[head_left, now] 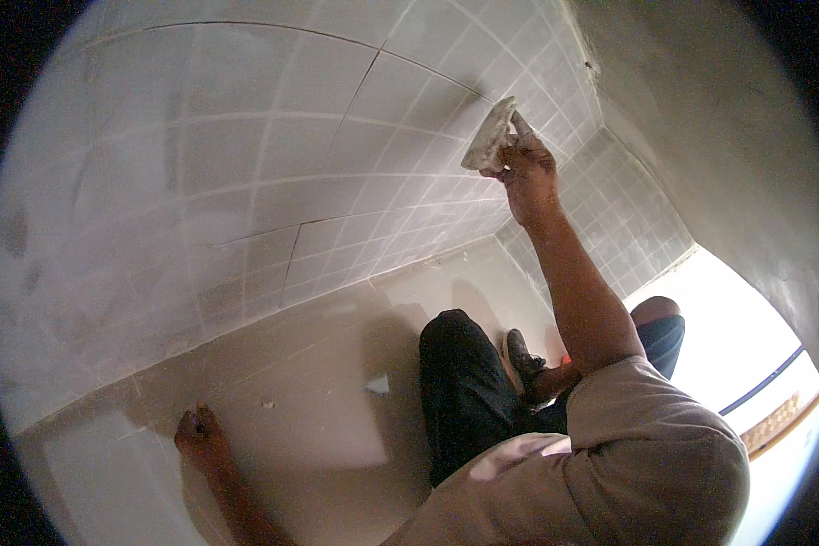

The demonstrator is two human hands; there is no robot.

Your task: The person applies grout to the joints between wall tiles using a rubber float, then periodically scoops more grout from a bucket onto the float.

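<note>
My right arm reaches up and forward to the tiled wall (328,173). In the fingers of my right hand (530,173) is a flat, whitish, smeared spreader (490,136), its blade lying close against the tiles. Pale lines cross the grey tiles between them, and a few joints show as thin dark lines. My left hand (202,439) is low at the left, over the floor close to the wall's foot. Two of its fingers stand apart, and I see nothing held in it; the rest of the hand is in shadow.
A pale scrap (378,385) and a small crumb (267,404) lie on the floor (328,428). Dark-trousered knees (460,364) and a dark shoe (524,357) are below my right arm. A plain wall (701,118) rises at right, beside a bright opening (728,318).
</note>
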